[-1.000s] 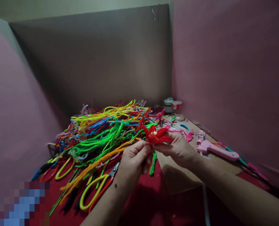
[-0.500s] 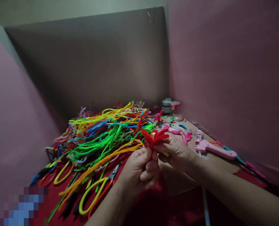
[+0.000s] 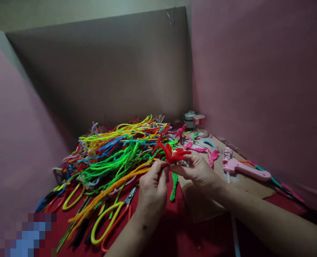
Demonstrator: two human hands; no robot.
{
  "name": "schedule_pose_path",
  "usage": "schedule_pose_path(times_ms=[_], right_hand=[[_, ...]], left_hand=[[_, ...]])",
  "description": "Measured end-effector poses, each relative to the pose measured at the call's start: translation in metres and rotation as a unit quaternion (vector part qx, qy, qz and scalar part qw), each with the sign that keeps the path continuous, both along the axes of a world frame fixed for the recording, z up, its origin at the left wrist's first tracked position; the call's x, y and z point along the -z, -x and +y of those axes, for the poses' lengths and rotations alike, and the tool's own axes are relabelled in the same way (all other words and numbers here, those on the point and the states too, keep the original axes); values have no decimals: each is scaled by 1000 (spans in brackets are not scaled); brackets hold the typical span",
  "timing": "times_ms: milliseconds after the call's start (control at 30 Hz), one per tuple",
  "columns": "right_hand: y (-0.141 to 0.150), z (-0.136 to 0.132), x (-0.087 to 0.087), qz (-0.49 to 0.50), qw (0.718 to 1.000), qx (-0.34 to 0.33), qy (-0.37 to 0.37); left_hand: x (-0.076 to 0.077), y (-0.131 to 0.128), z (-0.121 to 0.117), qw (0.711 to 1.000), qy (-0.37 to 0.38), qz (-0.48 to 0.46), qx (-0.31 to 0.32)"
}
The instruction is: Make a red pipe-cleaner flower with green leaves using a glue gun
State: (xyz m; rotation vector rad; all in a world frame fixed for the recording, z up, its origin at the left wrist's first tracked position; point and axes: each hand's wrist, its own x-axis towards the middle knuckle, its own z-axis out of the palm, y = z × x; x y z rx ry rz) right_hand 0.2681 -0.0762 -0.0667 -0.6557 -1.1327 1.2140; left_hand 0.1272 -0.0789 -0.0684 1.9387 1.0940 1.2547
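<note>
Red flower [image 3: 172, 156] is sitting left of the pink glue gun [image 3: 244, 170]; my hands, left [image 3: 153, 184] and right [image 3: 202, 173], are pinching it with nearly closed fingers. Uneven pulling could be bending its petals [image 3: 183, 154] or twisting them loose.

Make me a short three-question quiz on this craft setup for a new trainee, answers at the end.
1. True or false: the pink plastic glue gun lies on the flat brown cardboard.
2. What is held between the left hand and right hand?
A) a clear plastic roll
B) a red fuzzy flower
C) an orange fuzzy stem
3. Fill in: the metal-bladed scissors nearest the left hand have one red handle loop and one ____ loop.

Key: 1 true; 2 B; 3 yellow.
</note>
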Motion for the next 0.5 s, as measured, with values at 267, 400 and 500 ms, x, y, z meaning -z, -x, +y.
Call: schedule_pose_path(times_ms=[267, 400, 500], right_hand=[[-15, 6, 3, 22, 988, -120, 99], [-12, 5, 3, 50, 974, -197, 98], [-8, 3, 4, 75, 977, -183, 77]], left_hand=[[-16, -2, -4, 873, 360, -260, 203], [-13, -1, -3, 783, 433, -319, 314], [-12, -3, -3, 812, 404, -283, 314]])
